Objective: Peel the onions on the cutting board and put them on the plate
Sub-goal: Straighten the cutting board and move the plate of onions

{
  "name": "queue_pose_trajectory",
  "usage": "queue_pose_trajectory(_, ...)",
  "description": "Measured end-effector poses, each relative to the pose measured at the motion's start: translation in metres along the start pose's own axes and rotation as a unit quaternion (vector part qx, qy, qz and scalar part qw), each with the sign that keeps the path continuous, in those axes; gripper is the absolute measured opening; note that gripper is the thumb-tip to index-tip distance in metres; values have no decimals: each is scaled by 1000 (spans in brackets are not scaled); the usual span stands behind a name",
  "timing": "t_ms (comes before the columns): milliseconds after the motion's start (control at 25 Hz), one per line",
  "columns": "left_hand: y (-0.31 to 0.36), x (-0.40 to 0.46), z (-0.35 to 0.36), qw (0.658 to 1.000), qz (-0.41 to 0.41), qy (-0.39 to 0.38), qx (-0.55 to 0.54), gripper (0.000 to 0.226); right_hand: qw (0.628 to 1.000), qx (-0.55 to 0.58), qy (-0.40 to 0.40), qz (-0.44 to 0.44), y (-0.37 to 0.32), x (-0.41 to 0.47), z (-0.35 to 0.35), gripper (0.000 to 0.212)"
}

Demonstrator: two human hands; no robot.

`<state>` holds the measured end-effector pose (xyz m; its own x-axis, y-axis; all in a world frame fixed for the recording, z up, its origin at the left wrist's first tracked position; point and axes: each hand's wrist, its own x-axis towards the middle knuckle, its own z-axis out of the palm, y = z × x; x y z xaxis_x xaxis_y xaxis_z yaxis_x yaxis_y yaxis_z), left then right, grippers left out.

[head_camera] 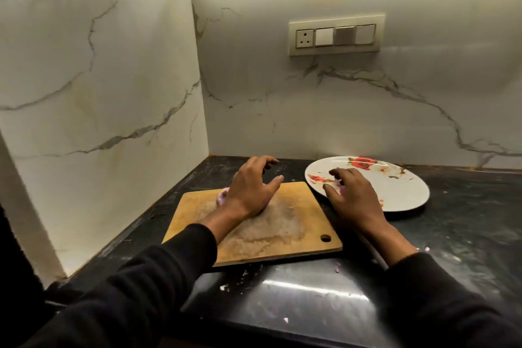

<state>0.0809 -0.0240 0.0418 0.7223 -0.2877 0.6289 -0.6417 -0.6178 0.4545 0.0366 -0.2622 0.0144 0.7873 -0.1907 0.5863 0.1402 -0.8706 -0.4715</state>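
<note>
Left hand (250, 186), fingers spread, hovers over an onion (221, 195) on the board (293, 223); right hand (351, 195) holds a purple onion piece (340, 186) over the plate (401, 192).

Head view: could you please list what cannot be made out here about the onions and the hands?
- Onion on the cutting board: left hand covers nearly all of the onion; peel state unclear.
- Onion piece at the plate: right hand hides most; grip unclear.
- How many onions are left: hidden by both hands.

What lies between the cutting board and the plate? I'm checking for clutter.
Only bare black counter separates cutting board from plate in the head view.
</note>
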Motion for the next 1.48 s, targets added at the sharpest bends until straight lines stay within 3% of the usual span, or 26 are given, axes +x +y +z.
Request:
queue_pose_trajectory(160,33,31,47,998,10,-55,-1,39,998,-24,-12,64,37,4,-22,45)
queue_pose_trajectory(360,48,71,114,990,-44,-132,17,45,992,-50,-74,90,58,12,-23,61)
queue_pose_trajectory(520,50,92,151,980,-36,-191,39,55,990,-66,-103,64,60,14,-13,48)
queue_pose_trajectory(680,47,109,173,974,-48,-221,-1,46,991,-59,-101,69,63,19,-7,41)
queue_pose_trajectory(1040,54,103,171,987,-63,-131,-71,37,997,-14,-41,66,59,19,-6,37)
queue_pose_trajectory(1240,66,79,109,993,-11,-53,-101,36,997,66,50,10,35,7,-13,34)
queue_pose_trajectory(1480,52,3,25,997,5,28,-70,38,988,142,39,-54,-23,-29,-5,38)
